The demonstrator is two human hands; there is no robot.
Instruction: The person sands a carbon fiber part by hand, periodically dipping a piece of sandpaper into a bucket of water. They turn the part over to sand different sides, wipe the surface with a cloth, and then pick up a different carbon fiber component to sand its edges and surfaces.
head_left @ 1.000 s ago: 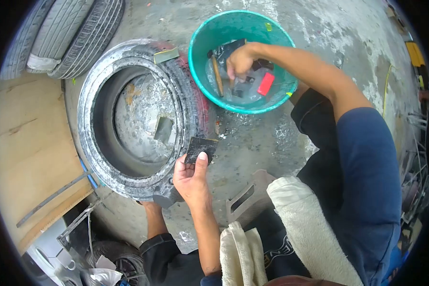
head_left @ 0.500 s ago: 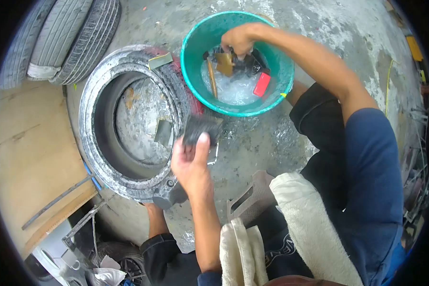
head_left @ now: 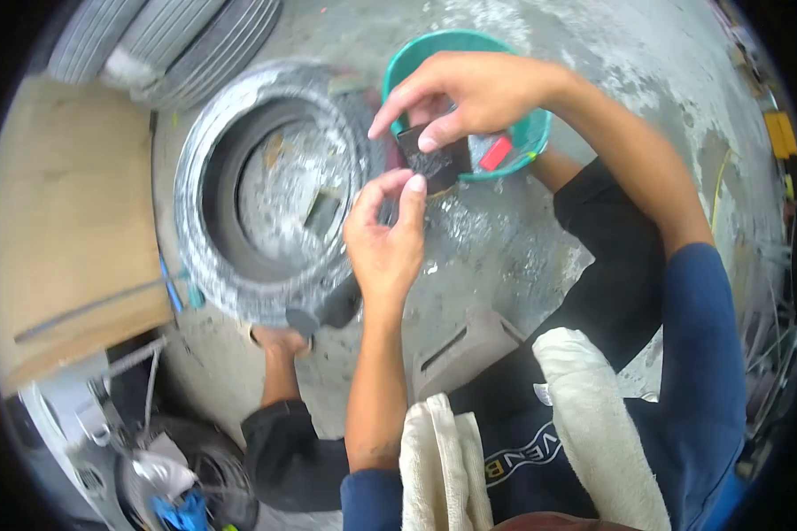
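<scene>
A dark, wet square sheet, which looks like sandpaper, is between my two hands in front of the green bucket. My left hand pinches its lower edge with thumb and fingertips. My right hand reaches across the bucket from the right. Its thumb rests on the sheet's upper part and its index finger stretches out to the left; the other fingers are partly hidden behind. The green bucket holds water and a red block. Beside it on the left lies a tire with whitish, wet residue.
A small greyish-green piece lies inside the tire's opening. Several tires lean at the upper left beside a wooden board. A plastic stool is before me. A towel hangs around my neck. The concrete floor is wet.
My right hand has come up out of the bucket to the dark sheet. The left hand has moved slightly up and right with it. The camera view has shifted.
</scene>
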